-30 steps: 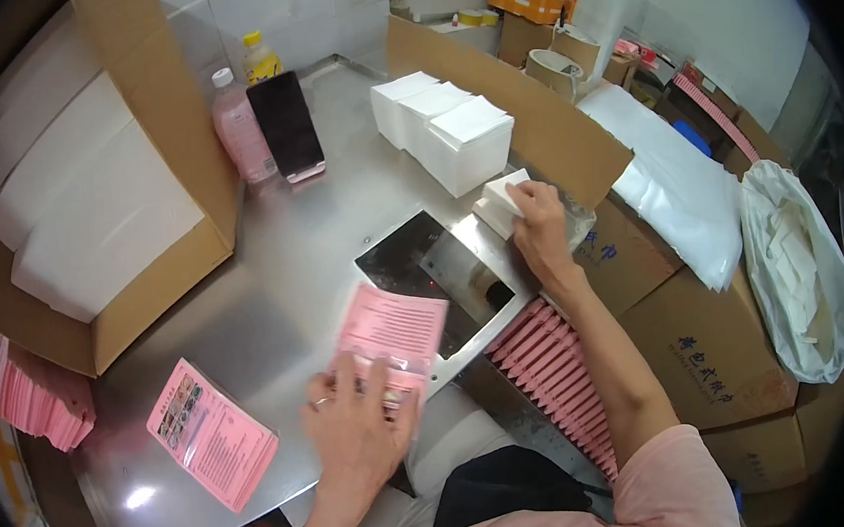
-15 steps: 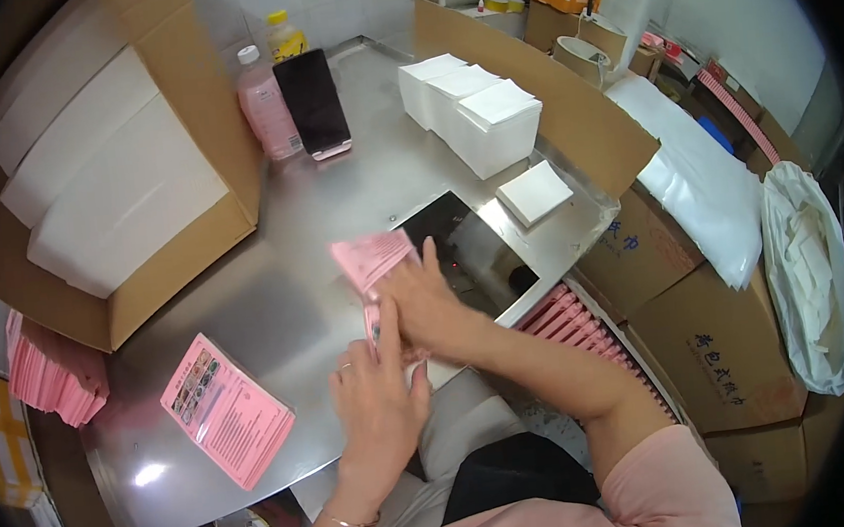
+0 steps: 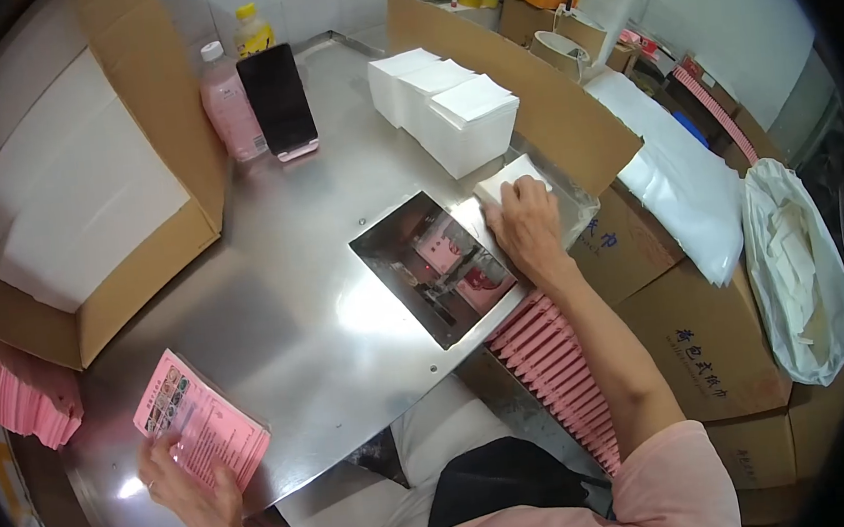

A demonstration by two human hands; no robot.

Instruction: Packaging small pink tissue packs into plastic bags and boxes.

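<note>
My left hand (image 3: pixel 196 494) rests on a stack of pink printed sleeves (image 3: pixel 218 430) at the table's near left. Its thumb and fingers are apart on the top sleeve, and I see nothing lifted. At the right edge of the table, my right hand (image 3: pixel 527 224) has its fingers bent over a small stack of white paper napkins (image 3: pixel 513 174), gripping it. Between the hands lies a dark rectangular opening (image 3: pixel 403 280) in the metal tabletop, with pink packets (image 3: pixel 439 249) visible inside it. The right fingertips are partly hidden against the napkins.
Taller white napkin stacks (image 3: pixel 475 123) stand behind my right hand, beside a cardboard flap (image 3: pixel 516 80). A phone on a stand (image 3: pixel 277 100) and a pink bottle (image 3: pixel 231 110) are at the back. An open carton (image 3: pixel 149 297) stands left. Pink packets (image 3: pixel 552 373) line a box below right.
My hands have parted, and the pink packet they held together is gone from them. The left went to the pink stack, the right to the small napkin stack. Pink packets now show in the opening.
</note>
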